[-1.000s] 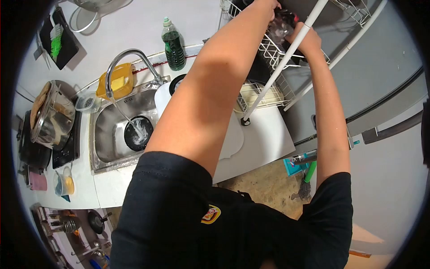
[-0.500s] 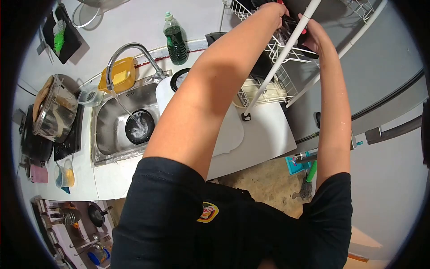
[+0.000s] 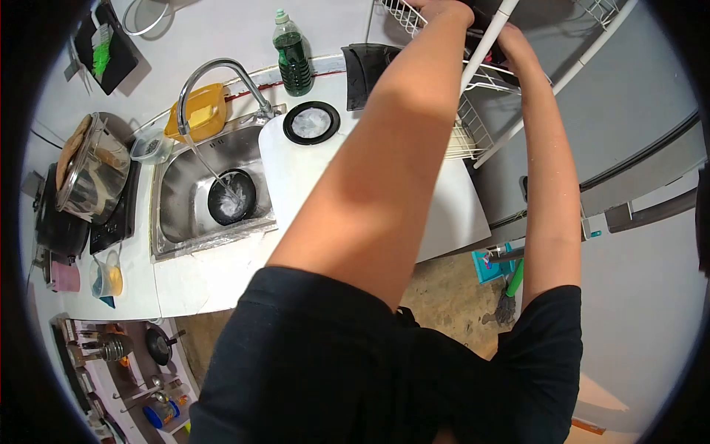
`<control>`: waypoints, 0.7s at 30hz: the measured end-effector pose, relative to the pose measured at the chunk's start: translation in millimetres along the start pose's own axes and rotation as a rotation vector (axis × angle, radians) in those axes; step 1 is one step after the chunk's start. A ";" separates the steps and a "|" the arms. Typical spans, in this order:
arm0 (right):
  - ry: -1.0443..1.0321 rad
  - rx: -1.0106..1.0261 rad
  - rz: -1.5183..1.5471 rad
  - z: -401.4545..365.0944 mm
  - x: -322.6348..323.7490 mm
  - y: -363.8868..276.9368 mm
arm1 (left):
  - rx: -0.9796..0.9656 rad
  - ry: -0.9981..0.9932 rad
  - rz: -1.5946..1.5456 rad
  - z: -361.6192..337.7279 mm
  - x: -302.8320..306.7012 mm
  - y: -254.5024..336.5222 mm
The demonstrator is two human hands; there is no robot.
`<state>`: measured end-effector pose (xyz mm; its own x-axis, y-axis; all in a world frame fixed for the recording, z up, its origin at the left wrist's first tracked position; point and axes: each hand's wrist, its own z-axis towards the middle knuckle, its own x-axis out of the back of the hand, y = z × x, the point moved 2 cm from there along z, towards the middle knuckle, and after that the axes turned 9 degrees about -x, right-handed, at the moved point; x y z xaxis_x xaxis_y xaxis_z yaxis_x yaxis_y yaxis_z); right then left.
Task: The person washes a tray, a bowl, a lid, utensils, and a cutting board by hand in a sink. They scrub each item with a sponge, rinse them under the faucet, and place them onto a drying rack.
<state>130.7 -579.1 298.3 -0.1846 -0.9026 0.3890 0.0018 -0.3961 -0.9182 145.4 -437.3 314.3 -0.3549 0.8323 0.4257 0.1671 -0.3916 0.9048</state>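
Observation:
Both of my arms reach up to a white wire dish rack [image 3: 494,78] at the top. My left hand [image 3: 441,9] is at the rack's upper basket, cut off by the frame's edge, its fingers mostly hidden. On the other side of a white post, my right hand [image 3: 512,46] is beside dark items with bits of red. What either hand grips cannot be made out. In the steel sink [image 3: 181,194], water from the tap [image 3: 219,65] runs into a round black dish [image 3: 231,198].
A black-rimmed round lid [image 3: 311,123] lies on the white counter [image 3: 214,277]. Behind it stands a green soap bottle [image 3: 293,59]. A yellow tub [image 3: 211,111] sits behind the sink, and a steel pot [image 3: 96,177] stands at the left. A mop [image 3: 506,307] is on the floor.
My left arm has shifted right and its hand higher, uncovering the round lid and more counter. My right hand has moved slightly left. Water keeps running into the black dish.

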 end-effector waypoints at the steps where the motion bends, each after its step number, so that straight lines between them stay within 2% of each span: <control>1: 0.073 0.042 -0.081 3.3 3.6 3.3 | -0.017 -0.003 0.006 -1.1 -1.0 2.6; 4: 0.244 0.107 -0.303 -30.5 -8.9 -14.8 | -0.070 -0.020 0.030 -3.7 1.2 -0.7; 7: 0.200 0.125 -0.513 -32.6 -7.7 -18.6 | -0.135 -0.050 0.074 -8.0 2.3 -0.3; 8: 0.166 0.056 -0.500 -41.6 -8.3 -24.8 | -0.162 -0.066 0.092 -8.8 4.4 0.7; 11: 0.168 0.088 -0.398 -49.7 -6.0 -26.3 | -0.266 -0.118 0.174 -10.4 12.7 4.4; 16: 0.176 0.210 -0.660 -35.9 -6.1 -20.1 | -0.591 -0.257 0.431 -15.8 35.9 18.0; 18: 0.145 0.254 -0.739 -39.5 -7.2 -22.9 | -0.791 -0.319 0.543 -21.5 54.5 25.8; 21: 0.250 0.309 -0.858 -50.2 -7.3 -25.6 | -1.169 -0.368 0.686 -32.8 92.6 25.0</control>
<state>82.7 -553.9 315.2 -0.4489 -0.2343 0.8623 0.0216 -0.9676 -0.2517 86.5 -382.9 376.4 -0.2269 0.3277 0.9171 -0.7097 -0.7005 0.0748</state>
